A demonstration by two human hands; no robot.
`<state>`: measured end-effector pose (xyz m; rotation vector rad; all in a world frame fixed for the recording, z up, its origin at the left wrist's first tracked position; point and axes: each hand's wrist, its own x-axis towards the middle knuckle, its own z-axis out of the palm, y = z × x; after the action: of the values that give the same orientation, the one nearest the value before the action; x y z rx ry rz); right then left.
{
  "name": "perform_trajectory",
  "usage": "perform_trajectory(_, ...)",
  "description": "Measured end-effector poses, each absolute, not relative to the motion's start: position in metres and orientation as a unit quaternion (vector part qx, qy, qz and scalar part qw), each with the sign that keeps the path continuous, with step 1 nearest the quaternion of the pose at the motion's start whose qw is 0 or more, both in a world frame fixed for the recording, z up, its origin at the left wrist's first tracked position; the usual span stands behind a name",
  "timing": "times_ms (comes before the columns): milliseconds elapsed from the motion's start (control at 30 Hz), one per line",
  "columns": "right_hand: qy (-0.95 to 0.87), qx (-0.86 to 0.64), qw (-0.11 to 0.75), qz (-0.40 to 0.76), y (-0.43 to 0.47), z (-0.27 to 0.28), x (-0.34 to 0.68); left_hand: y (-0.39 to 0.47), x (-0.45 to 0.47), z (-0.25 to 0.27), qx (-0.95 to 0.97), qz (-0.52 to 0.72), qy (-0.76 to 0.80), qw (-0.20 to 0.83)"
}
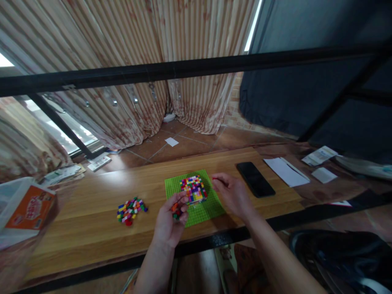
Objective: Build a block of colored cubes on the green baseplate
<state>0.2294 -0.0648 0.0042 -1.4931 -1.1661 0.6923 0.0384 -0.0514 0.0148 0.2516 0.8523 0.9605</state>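
Note:
On the wooden table lies a green studded baseplate (214, 208), with a block of small multicoloured toy bricks (193, 188) built up on it. My left hand (173, 216) is at the block's near left side, its fingers curled around several loose bricks (175, 208), orange, green and red among them. To the right of the block, above the plate's edge, my right hand (231, 192) is closed in a pinch. A small red brick (215, 178) shows at its fingertips, partly hidden by them. Farther left on the table is a loose pile of bricks (131, 210) in many colours.
A black phone (255, 179) lies right of the plate, with white paper and a pen (286, 171) beyond it. At the far left stands a white container with an orange label (30, 208). A dark metal bar (196, 69) crosses in front of the curtains.

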Motion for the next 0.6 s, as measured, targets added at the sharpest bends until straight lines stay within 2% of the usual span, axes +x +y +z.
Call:
perform_trajectory(233, -0.545, -0.644, 0.469, 0.261, -0.068, -0.002, 0.227, -0.049, 0.034, 0.012, 0.107, 0.463, 0.386, 0.791)
perform_trajectory(600, -0.54, -0.613, 0.494, 0.296, -0.056, -0.025, 0.219, -0.048, 0.031, 0.014, 0.094, 0.47, 0.377, 0.792)
